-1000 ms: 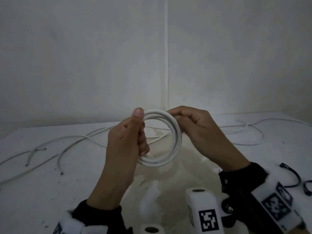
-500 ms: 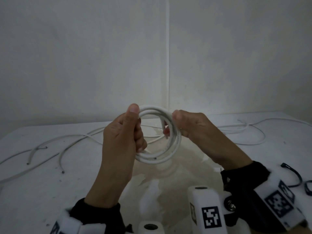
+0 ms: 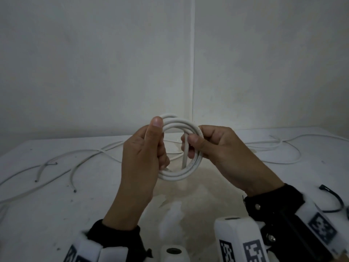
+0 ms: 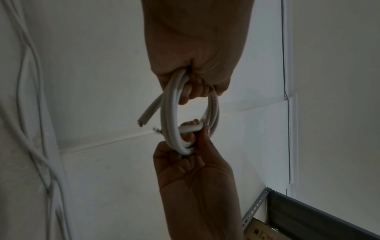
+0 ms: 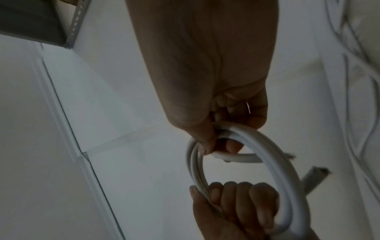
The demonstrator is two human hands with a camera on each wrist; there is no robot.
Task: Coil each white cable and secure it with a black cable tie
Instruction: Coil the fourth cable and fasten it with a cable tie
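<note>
nothing really readable here; the wrist mounts (image 3: pixel 251 248) only carry black-and-white square marker codes; the coiled cable (image 3: pixel 194 163) has faint print, too small to make out

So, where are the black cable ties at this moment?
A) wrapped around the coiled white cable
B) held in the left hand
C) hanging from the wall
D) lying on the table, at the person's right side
D: the black cable ties lie on the table beyond the right wrist, while the left hand and the right hand both grip the white cable coil, which carries no tie.
</note>
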